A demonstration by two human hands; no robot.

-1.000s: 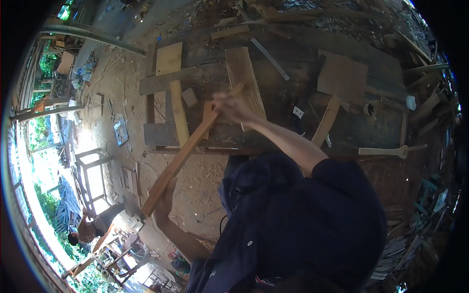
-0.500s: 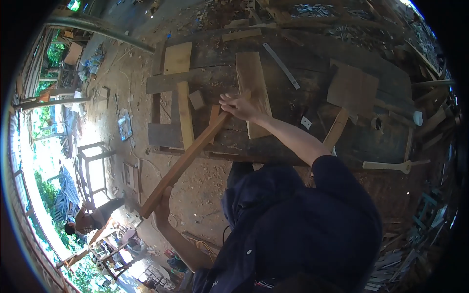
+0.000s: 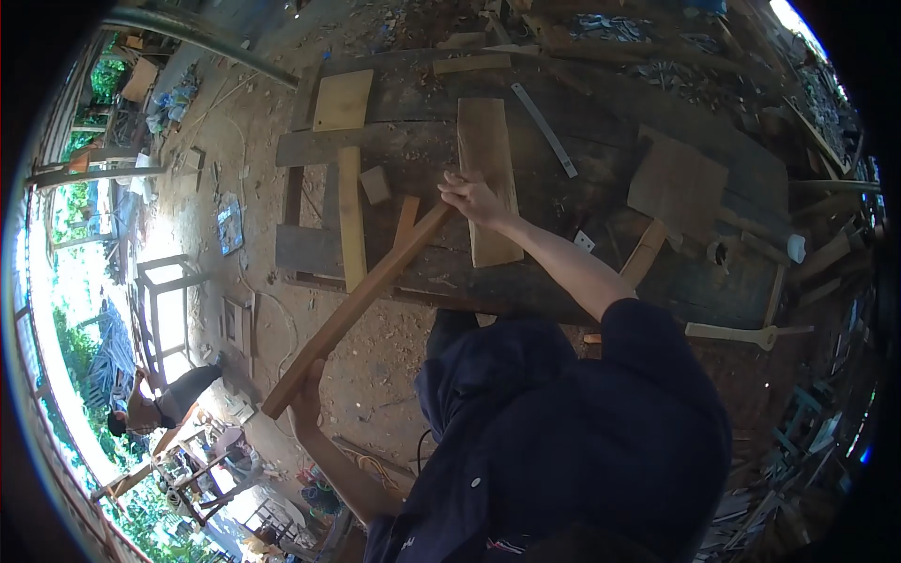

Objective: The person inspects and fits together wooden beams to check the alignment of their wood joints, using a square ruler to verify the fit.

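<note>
A long squared wooden beam (image 3: 352, 305) slants from the floor side at lower left up to the workbench. My left hand (image 3: 306, 399) is wrapped around its lower end from beneath. At the upper end my right hand (image 3: 474, 201) holds the beam with curled fingers, just over the edge of a wide plank (image 3: 490, 225) lying on the bench. A short reddish wood piece (image 3: 406, 220) lies beside the beam near the right hand. Close by are a small wood block (image 3: 374, 185) and a pale strip of wood (image 3: 351, 216). The right palm's underside is hidden.
The dark workbench (image 3: 582, 103) carries a metal ruler (image 3: 544, 129), a square board (image 3: 678, 174) and a yellowish board (image 3: 343, 100). A wooden-handled tool (image 3: 732, 334) lies at its right near edge. A wooden frame stool (image 3: 169, 300) and another person (image 3: 169, 402) are at the left.
My right hand and the beam's upper end have shifted slightly right, toward the wide plank. Both hands keep their hold. The whole view has tilted a little.
</note>
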